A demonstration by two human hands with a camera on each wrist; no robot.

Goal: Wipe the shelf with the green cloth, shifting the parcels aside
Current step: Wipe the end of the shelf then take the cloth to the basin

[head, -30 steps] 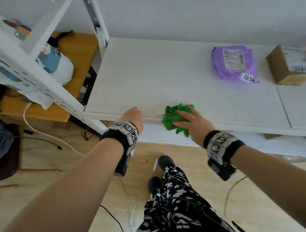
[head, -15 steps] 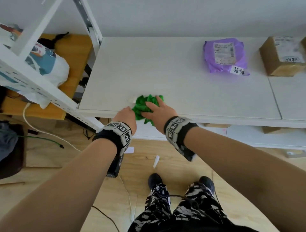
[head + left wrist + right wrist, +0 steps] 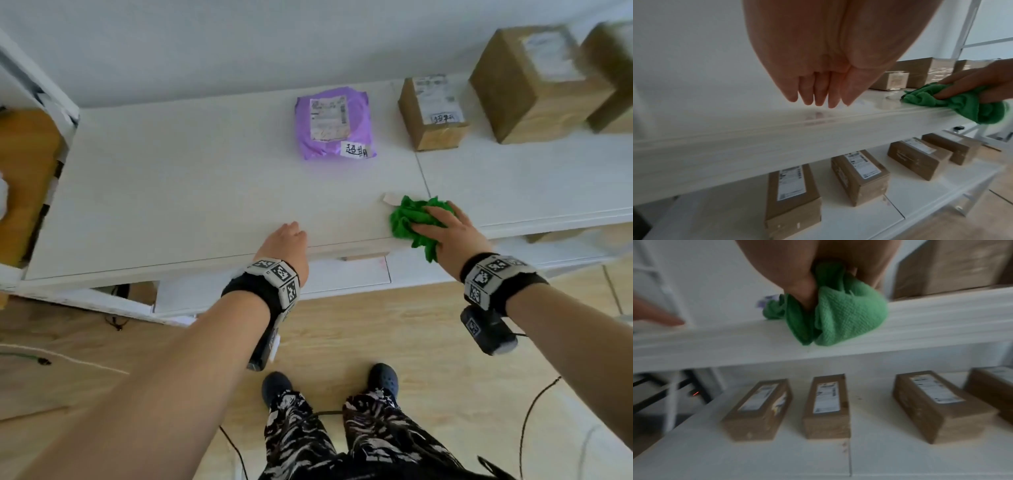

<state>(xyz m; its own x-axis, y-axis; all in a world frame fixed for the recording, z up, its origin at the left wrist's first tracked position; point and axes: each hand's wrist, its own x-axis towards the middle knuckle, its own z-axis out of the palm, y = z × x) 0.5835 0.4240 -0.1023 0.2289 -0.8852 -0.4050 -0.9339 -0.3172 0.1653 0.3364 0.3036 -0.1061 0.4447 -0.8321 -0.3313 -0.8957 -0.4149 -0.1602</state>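
step: wiping the front strip of the shelf (image 3: 191, 178) — the parcels look not yet shifted
right hand (image 3: 455, 233): palm down on the green cloth (image 3: 409, 222), thumb tucked into the wad per the right wrist view, so it grips the cloth while pressing it flat
cloth position: at the shelf's front edge, just right of the seam between the two boards; part of the wad hangs over the lip
left hand (image 3: 286, 241): fingers straight and together, holding nothing — fingertips at the front edge of the shelf, well left of the cloth; contact with the board not certain from the left wrist view
scrap: small pale paper scrap (image 3: 389, 198) lies on the board just beside the cloth's far-left corner
parcels: purple parcel (image 3: 334, 123) sits toward the back, well apart from the cloth; small brown box (image 3: 430, 114) just right of it, bigger brown box (image 3: 534, 85) further right
lower shelf: row of brown cartons (image 3: 826, 405), not part of this pass
next: my read — work the cloth back toward the wall; that needs the free left hand to slide the purple parcel sideways onto wiped board first, then the boxes
risk: overhanging cloth could snag on the lip; the scrap may get pushed along
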